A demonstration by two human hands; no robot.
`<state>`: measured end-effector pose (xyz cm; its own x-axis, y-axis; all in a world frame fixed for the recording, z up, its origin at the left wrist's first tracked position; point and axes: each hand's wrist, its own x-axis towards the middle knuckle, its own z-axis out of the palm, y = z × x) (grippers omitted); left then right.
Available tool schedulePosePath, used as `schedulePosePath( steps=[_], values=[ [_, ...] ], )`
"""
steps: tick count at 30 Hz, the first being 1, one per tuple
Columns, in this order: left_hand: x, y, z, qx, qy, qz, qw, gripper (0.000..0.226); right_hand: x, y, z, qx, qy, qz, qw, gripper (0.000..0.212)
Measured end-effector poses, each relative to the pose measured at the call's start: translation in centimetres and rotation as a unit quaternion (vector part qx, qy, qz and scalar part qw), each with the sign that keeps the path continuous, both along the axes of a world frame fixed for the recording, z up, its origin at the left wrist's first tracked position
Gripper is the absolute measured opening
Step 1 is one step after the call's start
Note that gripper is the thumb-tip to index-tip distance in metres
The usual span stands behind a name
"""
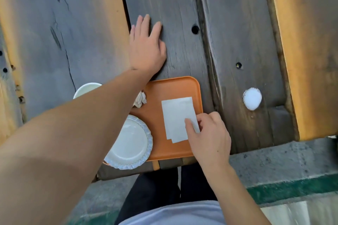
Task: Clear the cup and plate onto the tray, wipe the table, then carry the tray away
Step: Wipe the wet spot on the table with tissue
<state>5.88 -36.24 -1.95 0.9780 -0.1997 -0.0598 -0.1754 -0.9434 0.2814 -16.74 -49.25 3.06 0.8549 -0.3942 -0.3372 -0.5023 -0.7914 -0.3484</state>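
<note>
Your left grip (pixel 147 47) lies spread flat on the desk (pixel 173 14) at twelve o'clock of the tray (pixel 159 87); your right grip (pixel 206 133) pinches the napkin (pixel 176 115).

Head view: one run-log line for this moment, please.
left hand flat on table | right hand pinching napkin | plate, cup on tray

Dark plank table (pixel 182 5): orange tray (pixel 173 86) at near edge, left hand (pixel 146 45) flat, white disc (pixel 252 98), maybe lid.
</note>
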Motion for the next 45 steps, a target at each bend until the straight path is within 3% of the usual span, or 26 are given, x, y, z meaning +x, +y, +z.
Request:
schedulePosePath(
  steps=[12,18,25,35,41,45],
  values=[
    [-0.4,-0.2,-1.3,-0.004,-0.074,0.018,0.997,0.054,1.5,-1.6,-0.5,0.031,-0.046,0.029,0.998,0.016],
    [-0.3,-0.2,-1.4,0.003,-0.075,0.021,0.997,0.055,2.5,-1.4,-1.3,0.040,-0.068,0.039,0.996,0.029],
    [-0.4,-0.2,-1.0,0.010,-0.059,0.020,0.998,0.056,3.1,-1.6,-1.5,0.028,-0.046,0.035,0.998,0.019],
    [-0.3,-0.2,-1.3,0.005,-0.068,0.024,0.997,0.055,2.8,-1.7,-1.6,0.024,-0.062,0.049,0.997,0.024],
    [-0.3,-0.1,-1.4,0.001,-0.070,0.028,0.997,0.054,2.5,-1.9,-1.7,0.085,-0.043,0.024,0.995,0.019],
    [-0.3,-0.2,-1.4,0.003,-0.065,0.028,0.998,0.053,1.9,-2.1,-1.4,0.071,-0.024,0.042,0.996,0.014]
  ],
)
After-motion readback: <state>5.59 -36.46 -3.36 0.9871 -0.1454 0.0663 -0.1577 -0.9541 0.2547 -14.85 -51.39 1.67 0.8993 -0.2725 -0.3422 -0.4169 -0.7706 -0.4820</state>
